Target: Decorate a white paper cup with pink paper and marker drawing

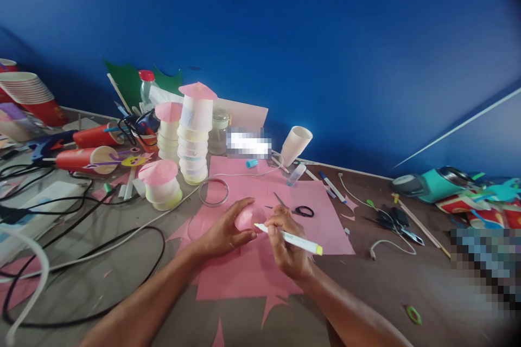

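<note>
My left hand [223, 230] is curled round a small round pink paper piece [247, 218], with thumb and fingers at its edge. A white marker with a yellow end [300, 242] is gripped in my right hand [288, 246], its yellow tip touching or very near the pink piece. Beneath both hands lies a large pink paper sheet [329, 217]. Black-handled scissors [303, 211] rest on it with blades apart, just beyond my right hand. Past my left hand is a silvery ring [214, 193], possibly a tape roll.
Stacked white paper cup towers with pink cone tops [193, 146] stand at left, a shorter one [161, 187] in front. Tilted white cups [296, 145] are behind the sheet. Black cables [160, 260] loop across the left. Pliers [401, 227] and a teal device [435, 184] lie right.
</note>
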`<state>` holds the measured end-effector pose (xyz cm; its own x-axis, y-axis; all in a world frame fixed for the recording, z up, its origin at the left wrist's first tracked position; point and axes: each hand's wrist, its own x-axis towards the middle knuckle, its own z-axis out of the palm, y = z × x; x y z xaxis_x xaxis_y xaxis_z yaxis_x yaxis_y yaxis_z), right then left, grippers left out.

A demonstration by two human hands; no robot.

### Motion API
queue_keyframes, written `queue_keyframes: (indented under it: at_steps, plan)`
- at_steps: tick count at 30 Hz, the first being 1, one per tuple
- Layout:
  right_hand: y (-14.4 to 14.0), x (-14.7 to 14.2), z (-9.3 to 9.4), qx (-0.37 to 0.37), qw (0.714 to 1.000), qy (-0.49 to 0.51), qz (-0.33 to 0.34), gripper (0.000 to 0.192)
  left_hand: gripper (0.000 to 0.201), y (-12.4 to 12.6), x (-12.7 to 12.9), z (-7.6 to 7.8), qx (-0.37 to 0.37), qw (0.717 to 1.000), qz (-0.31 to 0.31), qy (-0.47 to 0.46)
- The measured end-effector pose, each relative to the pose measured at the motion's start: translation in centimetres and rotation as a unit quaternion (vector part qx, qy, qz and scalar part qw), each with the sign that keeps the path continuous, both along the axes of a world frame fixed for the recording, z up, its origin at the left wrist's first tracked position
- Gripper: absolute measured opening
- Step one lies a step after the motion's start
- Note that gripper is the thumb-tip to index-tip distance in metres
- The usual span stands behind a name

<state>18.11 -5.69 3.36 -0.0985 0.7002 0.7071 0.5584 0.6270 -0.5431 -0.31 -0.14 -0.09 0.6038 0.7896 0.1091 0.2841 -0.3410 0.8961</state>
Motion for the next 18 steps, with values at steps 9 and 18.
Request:
queue_keyframes:
  at_steps: [9, 18]
  plan:
    - [-0.29, -0.20, 0.00, 0.007, 1.000, 0.000, -0.004, 0.015, 0.073, 0.01, -0.02, -0.12, 0.009, 1.000, 0.002, 0.007]
    - [-0.29, -0.55, 0.10, 0.013, 0.999, -0.037, 0.001, 0.014, 0.072, -0.07, 0.02, -0.33, 0.007, 1.000, 0.005, -0.007]
